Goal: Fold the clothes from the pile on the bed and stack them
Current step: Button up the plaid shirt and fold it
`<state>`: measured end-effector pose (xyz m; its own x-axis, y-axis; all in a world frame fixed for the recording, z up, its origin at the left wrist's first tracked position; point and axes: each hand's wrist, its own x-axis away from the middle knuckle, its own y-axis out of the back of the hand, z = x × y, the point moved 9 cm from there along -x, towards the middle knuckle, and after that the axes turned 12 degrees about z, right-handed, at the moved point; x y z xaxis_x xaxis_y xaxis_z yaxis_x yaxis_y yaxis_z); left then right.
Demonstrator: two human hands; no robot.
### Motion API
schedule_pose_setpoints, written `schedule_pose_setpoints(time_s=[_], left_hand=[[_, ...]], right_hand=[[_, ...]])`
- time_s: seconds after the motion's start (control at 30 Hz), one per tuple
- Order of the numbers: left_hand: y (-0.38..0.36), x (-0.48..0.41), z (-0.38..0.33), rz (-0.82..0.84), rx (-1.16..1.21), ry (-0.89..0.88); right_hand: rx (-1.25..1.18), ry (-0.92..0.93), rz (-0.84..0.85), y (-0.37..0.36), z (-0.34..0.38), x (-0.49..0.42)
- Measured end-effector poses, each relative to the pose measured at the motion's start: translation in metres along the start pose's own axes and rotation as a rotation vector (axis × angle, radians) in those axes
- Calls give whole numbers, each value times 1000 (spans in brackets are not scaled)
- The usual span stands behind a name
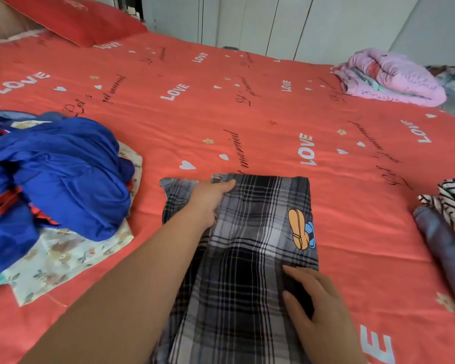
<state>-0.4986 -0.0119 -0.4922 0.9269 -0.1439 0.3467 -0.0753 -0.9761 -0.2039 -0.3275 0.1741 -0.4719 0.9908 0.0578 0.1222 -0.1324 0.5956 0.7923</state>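
a head-worn camera looks down at a bed covered by a coral-red bedspread (247, 114) printed with the word "love", small hearts and script. in the near centre lies a grey, black and white plaid garment (237, 258), partly folded into a long panel running away from the viewer, with an orange and blue cartoon patch (301, 228) near its right edge. the left hand (210, 200) reaches across to the garment's far left corner; its fingers bend over the cloth there, but whether they grip it or only press cannot be told. the right hand (315, 303) rests flat on the near right edge of the garment, fingers straight and slightly spread, holding nothing. to the left sits the unfolded pile (55, 174), mostly bright blue fabric with red trim, lying on a pale floral cloth (63, 253). at the right edge of the view is a stack (447, 219) of 2 folded pieces, 1 striped black and white, 1 grey-blue. a pink quilt (389, 77) lies at the far right corner, and a red pillow (76, 19) at the far left.
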Motion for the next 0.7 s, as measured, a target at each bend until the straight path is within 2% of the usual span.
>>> schedule_pose_setpoints(time_s=[0.1, 0.17, 0.23, 0.3, 0.4, 0.57, 0.7], left_hand=[[35, 23, -62, -209, -197, -324], [66, 34, -97, -351, -402, -420], [78, 29, -99, -265, -501, -318], [78, 25, -65, -110, -599, -107], [96, 49, -12, -176, -719, 11], [108, 118, 31, -270, -645, -107], [94, 154, 43, -92, -611, -190]], right_hand=[[33, 82, -72, 8, 13, -5], [91, 160, -88, 6, 24, -12], [117, 146, 18, -10, 29, -22], [151, 60, 123, -29, 21, -27], [174, 17, 142, -37, 18, -22], [43, -34, 156, -36, 14, 7], [52, -104, 199, -38, 12, 34]])
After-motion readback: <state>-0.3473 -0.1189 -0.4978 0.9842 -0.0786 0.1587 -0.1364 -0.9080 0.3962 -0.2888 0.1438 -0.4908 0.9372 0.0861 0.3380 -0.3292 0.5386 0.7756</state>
